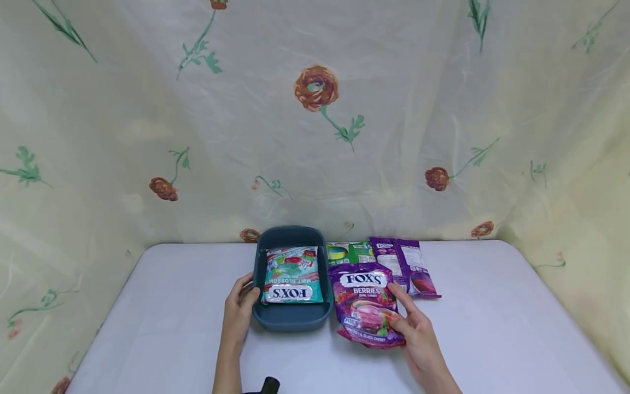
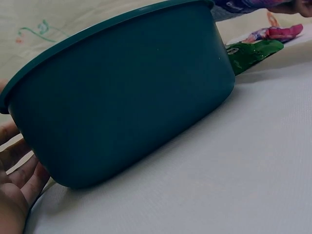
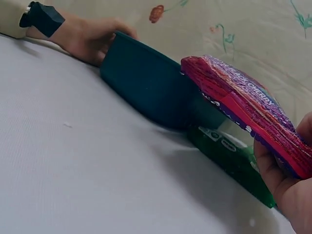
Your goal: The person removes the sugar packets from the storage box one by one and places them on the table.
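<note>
A dark blue-green plastic tub stands on the table, with a teal Fox's mint candy bag lying inside it. At the tub's left side, my left hand grips the wall near the rim. My right hand pinches the right edge of a purple Fox's Berries candy bag, thumb on its front. That bag is held up off the table just right of the tub, as the right wrist view shows. Behind it lie a green candy bag and a purple candy bag, both partly covered.
The white-covered table reaches back to a flower-patterned curtain. A small black object pokes in at the bottom edge of the head view. The green bag lies close against the tub's right side.
</note>
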Available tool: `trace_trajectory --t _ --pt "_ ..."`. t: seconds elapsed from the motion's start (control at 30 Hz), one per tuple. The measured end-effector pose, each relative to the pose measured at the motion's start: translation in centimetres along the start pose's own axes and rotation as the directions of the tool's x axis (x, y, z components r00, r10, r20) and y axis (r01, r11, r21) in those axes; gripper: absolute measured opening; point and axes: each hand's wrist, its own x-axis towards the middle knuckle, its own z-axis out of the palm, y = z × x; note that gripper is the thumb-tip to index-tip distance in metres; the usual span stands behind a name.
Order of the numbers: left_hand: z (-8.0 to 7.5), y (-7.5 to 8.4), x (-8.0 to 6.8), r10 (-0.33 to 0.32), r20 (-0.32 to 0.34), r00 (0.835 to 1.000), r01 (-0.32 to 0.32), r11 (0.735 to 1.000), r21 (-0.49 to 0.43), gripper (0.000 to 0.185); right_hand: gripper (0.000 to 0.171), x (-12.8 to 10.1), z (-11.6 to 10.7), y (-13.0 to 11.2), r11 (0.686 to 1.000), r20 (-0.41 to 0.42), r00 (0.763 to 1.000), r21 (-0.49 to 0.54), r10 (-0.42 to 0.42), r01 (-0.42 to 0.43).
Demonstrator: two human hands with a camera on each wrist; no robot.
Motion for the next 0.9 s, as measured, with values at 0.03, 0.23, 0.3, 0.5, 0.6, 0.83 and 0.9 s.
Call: trace_trajectory --t 0.03,0.23,0.3,0.5,0.6,0.83,0.9 --pt "0.0 0.0 0.0 -0.003 -0.002 1.0 0.003 1.0 0.0 0.041 0.065 0.0 -0.1 0.1 1.0 0.0 1.0 -0.003 0.007 -0.007" --pt "-0.1 -0.3 0.1 -0.021 0.0 1.0 0.021 1.0 -0.014 0.042 0.067 -0.2 -0.7 0.6 0.999 0.006 0.999 -0.018 0.045 -0.045" --pt "0.0 -0.3 0.2 -0.022 0.0 1.0 0.022 1.0 -0.015 0.042 0.068 -0.2 -0.8 0.8 0.998 0.016 0.999 -0.022 0.052 -0.052" --pt "0.1 -0.2 0.2 -0.013 0.001 1.0 0.013 1.0 -0.023 0.042 0.069 -0.2 -1.2 1.3 0.997 0.019 0.998 -0.045 0.061 -0.06" --pt "0.1 -0.2 0.2 -0.013 -0.001 1.0 0.013 1.0 -0.029 0.042 0.07 -0.4 -1.3 1.5 0.995 0.007 0.997 -0.073 0.073 -0.072" --pt "0.1 -0.3 0.2 -0.003 -0.004 1.0 0.003 1.0 -0.02 0.04 0.072 -1.1 -1.5 2.3 0.987 0.006 0.996 -0.138 0.087 -0.085" --pt "0.1 -0.2 0.2 0.002 -0.003 1.0 -0.002 1.0 -0.015 0.04 0.071 -1.2 -1.5 2.6 0.979 -0.011 0.995 -0.173 0.103 -0.103"
